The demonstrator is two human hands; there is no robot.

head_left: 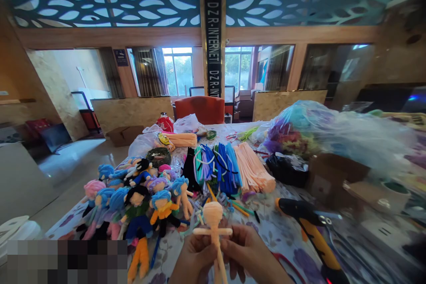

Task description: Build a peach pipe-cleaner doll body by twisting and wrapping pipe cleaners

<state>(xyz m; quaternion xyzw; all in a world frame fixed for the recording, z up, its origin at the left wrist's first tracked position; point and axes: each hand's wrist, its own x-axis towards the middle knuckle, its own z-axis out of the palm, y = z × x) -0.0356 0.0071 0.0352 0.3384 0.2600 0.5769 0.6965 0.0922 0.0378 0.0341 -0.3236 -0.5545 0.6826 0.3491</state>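
Hands: both busy and close together, left hand (195,261) and right hand (250,252) each pinched onto the same peach figure (213,216), thumbs facing up.
Figure: just one in hand, held upright between them over the near side of the desk (271,224). Round wound head on top, arm piece sticking straight out sideways.
Why two hands: my guess is the body's so skinny it'd twist if only one side were pinched.
Dolls: a heap of dressed dolls (137,213) on the left, roughly a dozen or more. They overlap too much for an honest count. Probably parked there to keep the middle workable.
Peach stems: two bundles, a front one (254,168) fanned toward the hands and a back one (181,139). Ends facing the person are likely easier to grab.
Other stems: blue stems (229,168) and black stems (189,168) bunched by colour, plus green and purple. Too many singles to count.
Glue gun: one, looks like it anyway, a black-and-yellow glue gun (313,233) on the right, presumably for easy reach.
Bags: one black bag (288,168), one big clear bag (306,128) behind it.
Chair: one red chair (199,110) across the desk.
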